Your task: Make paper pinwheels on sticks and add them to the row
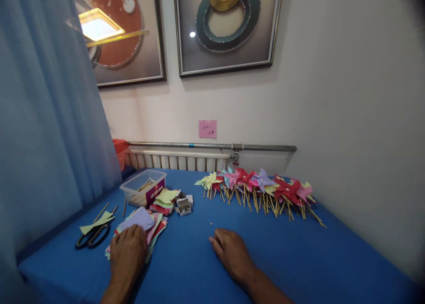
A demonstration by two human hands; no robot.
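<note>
Two bare hands lie nearest the camera on the blue table. At near left, the left hand rests palm down on a stack of coloured paper squares, its fingers flat and close together, pressing on the pile rather than gripping any sheet. At near centre, the right hand lies palm down on the bare cloth, fingers loosely bent and spread a little, holding nothing.

That stack is a loose, fanned pile; a lilac sheet sits on top, with pink, red, green and yellow edges showing beneath. It lies at the near left of the table. Just beyond it is a second, smaller pile of paper, green and yellow on top.

One pair of black-handled scissors lies left of the stack, with one pale green paper scrap across it. One clear plastic tub stands farther back on the left, with sticks inside. Two small boxes of pins sit just right of the smaller pile.

Along the far right runs a long row of finished paper pinwheels on wooden sticks, too many and too overlapped to count, in yellow, blue, pink, red and lilac.

On the wall hang two framed pictures and one pink note, above one metal pipe. One blue curtain hangs at left.
</note>
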